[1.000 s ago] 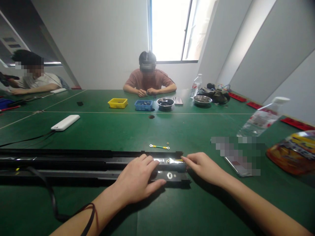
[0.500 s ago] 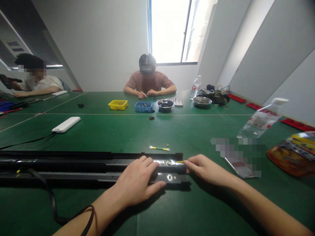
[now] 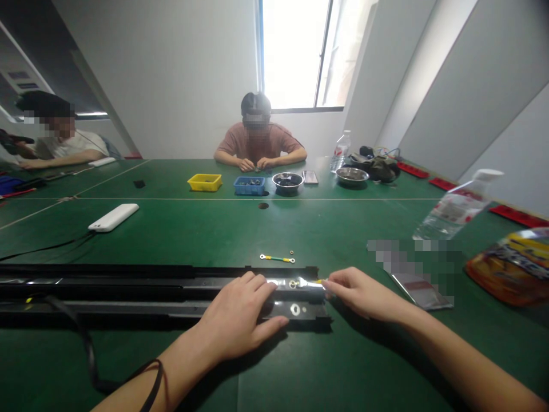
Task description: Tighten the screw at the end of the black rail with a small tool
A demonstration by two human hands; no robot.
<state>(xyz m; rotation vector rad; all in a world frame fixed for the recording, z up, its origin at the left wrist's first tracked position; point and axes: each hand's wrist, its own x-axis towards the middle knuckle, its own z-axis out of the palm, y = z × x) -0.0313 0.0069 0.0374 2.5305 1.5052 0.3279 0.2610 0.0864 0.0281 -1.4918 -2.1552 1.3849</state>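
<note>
Two long black metal rails (image 3: 137,309) lie side by side on the table, running off to the left. My left hand (image 3: 240,312) rests over both near their right end, palm down, thumb apart from the fingers. Between finger and thumb, my right hand (image 3: 349,289) grips a small silver wrench (image 3: 311,283), its head beside a brass-coloured nut (image 3: 293,284) on the far rail. A bit of yellow shows by the wrench. Just beyond the rails lie a green-and-yellow grounding wire (image 3: 278,258) with ring terminals and a small loose nut (image 3: 291,252).
A phone (image 3: 422,289), a snack bag (image 3: 510,269) and a water bottle (image 3: 454,206) are at right. Farther back stand a yellow bin (image 3: 205,183), a blue bin (image 3: 249,186) and steel bowls (image 3: 287,182). A white power bank (image 3: 114,218) lies left. Two people sit across the table.
The wrench has turned slightly about the nut, and its head shows more brightly. My right hand has shifted a little; my left hand stays on the rails.
</note>
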